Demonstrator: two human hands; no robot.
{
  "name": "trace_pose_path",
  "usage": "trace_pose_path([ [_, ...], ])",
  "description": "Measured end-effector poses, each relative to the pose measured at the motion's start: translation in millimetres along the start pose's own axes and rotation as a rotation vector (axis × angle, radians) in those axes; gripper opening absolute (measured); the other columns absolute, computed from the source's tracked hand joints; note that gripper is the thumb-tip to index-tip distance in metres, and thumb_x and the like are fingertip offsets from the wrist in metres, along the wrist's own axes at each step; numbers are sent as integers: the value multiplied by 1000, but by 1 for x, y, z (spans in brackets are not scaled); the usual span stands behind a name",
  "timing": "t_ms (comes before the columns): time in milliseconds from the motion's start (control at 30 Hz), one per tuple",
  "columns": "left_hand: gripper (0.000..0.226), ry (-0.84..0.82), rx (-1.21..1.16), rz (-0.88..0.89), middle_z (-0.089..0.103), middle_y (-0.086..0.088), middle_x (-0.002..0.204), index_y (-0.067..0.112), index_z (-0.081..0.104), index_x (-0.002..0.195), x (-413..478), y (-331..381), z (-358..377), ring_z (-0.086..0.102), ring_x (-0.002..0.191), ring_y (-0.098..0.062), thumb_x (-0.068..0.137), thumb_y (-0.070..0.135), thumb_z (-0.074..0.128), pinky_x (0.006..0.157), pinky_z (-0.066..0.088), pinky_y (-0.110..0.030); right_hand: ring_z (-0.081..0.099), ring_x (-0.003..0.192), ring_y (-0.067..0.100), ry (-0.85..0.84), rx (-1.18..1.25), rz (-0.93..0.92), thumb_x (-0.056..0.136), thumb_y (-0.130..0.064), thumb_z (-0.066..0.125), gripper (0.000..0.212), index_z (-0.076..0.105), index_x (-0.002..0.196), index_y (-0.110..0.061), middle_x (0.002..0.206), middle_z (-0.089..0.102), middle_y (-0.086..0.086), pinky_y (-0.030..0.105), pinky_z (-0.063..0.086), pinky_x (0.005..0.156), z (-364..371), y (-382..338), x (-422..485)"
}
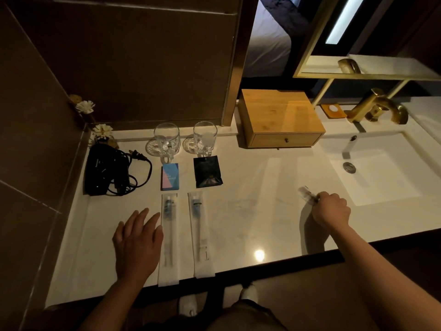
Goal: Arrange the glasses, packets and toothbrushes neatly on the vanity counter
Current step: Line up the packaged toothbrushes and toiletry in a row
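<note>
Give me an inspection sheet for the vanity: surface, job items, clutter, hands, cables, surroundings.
Surface: white vanity counter, glossy, with one light glare near the front edge.
Job's things: two glasses on coasters at the back; blue packet and black packet in front of them; two wrapped toothbrushes side by side nearest the front edge.
Clutter: small blurred item at the right hand, kind unclear.
Hands: left hand flat and open beside the left toothbrush; right hand closed on the small item.
Cables: black hair dryer with coiled cord and loose plug, far left.
Surroundings: wooden drawer box, sink, gold faucet, flowers in the corner.
</note>
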State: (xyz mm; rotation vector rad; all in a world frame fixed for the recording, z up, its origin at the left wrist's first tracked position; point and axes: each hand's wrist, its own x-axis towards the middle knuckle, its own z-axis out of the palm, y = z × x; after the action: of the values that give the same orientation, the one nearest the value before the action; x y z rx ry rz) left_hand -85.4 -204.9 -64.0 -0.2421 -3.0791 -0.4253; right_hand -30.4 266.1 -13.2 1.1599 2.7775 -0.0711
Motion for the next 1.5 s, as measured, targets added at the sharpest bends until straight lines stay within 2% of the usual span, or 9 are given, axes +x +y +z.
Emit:
trace_pose_path([
  [200,53,2,-2,11,50,-6,145,24,57,130,-1,0,0,36,140,-27,93,44,26,114,21,-51,59,70,31,-122,304,-2,87,-20,59,12,63,82,-9,75,64,11,36,50,64,-15,-15,-7],
  [333,52,4,-1,12,51,-7,144,23,58,129,0,0,-1,37,139,-27,93,44,27,113,22,-52,67,72,28,-162,704,-42,80,-26,73,15,68,84,-13,77,70,8,38,54,62,-17,-54,-41],
  [500,53,1,-1,8,50,-6,145,24,57,130,0,2,-1,37,139,-27,91,45,27,113,21,-52,70,79,21,-321,886,-151,83,-20,71,17,68,99,-17,93,74,6,42,59,76,-8,-121,-88],
  [567,53,-5,-7,8,49,-6,146,25,57,130,0,1,0,36,139,-27,91,46,27,114,21,-52,70,83,20,-356,859,-184,84,-20,68,27,66,111,-15,101,73,6,40,59,78,0,-138,-98],
  [667,53,0,-20,8,49,-5,146,24,58,130,0,0,0,36,140,-26,91,45,26,115,21,-52,67,88,24,-232,628,-266,83,-26,67,35,62,117,-18,101,73,5,34,54,74,6,-147,-106],
  [800,54,13,-36,7,49,-5,146,24,58,129,0,-1,-1,36,140,-26,91,45,27,115,21,-52,66,91,21,-116,518,-309,88,-36,63,36,60,121,-21,107,67,2,33,53,72,10,-139,-115],
  [967,53,-3,-21,11,47,-5,147,26,54,133,0,-3,2,33,141,-26,91,47,28,115,20,-53,62,84,22,-104,410,-400,89,-35,62,27,62,112,-22,102,62,0,36,56,68,17,-132,-131],
  [1200,54,-37,13,32,44,-5,149,31,46,137,-1,-2,1,30,142,-27,90,51,29,115,19,-53,60,76,25,-94,391,-350,90,-31,58,19,68,97,-16,92,64,4,36,53,66,21,-140,-131],
  [1500,56,-25,-23,32,46,-5,148,29,50,135,-1,-3,0,32,142,-26,90,51,28,115,19,-53,62,85,26,-94,378,-339,88,-30,61,21,68,103,-17,101,62,4,33,52,68,21,-153,-133],
])
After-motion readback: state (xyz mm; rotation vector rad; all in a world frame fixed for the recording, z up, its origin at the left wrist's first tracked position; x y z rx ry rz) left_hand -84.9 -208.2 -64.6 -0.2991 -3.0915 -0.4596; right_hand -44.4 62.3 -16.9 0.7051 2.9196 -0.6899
